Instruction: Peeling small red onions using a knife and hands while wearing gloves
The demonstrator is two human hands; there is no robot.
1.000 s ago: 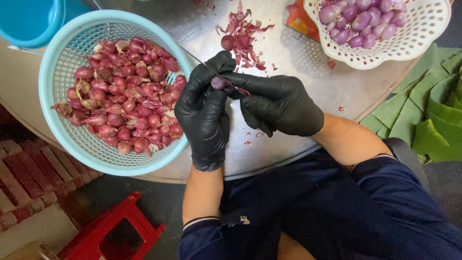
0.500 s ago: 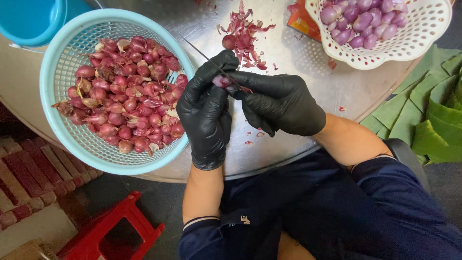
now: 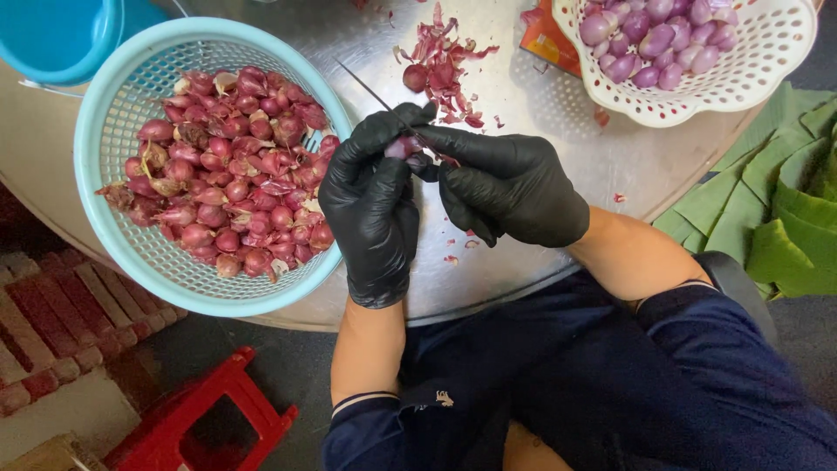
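Black-gloved left hand (image 3: pixel 373 205) and right hand (image 3: pixel 510 185) meet just right of the blue basket (image 3: pixel 113 131) (full of unpeeled shallots), the left pinching one shallot (image 3: pixel 401 147), the right closed on a thin knife (image 3: pixel 377 98) whose blade touches it.

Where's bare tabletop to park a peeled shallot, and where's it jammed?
Bare metal table shows between the right hand and the white basket, and along the near rim below both hands. Crowded: the peel pile above the hands; the blue basket nearly touches the left hand.
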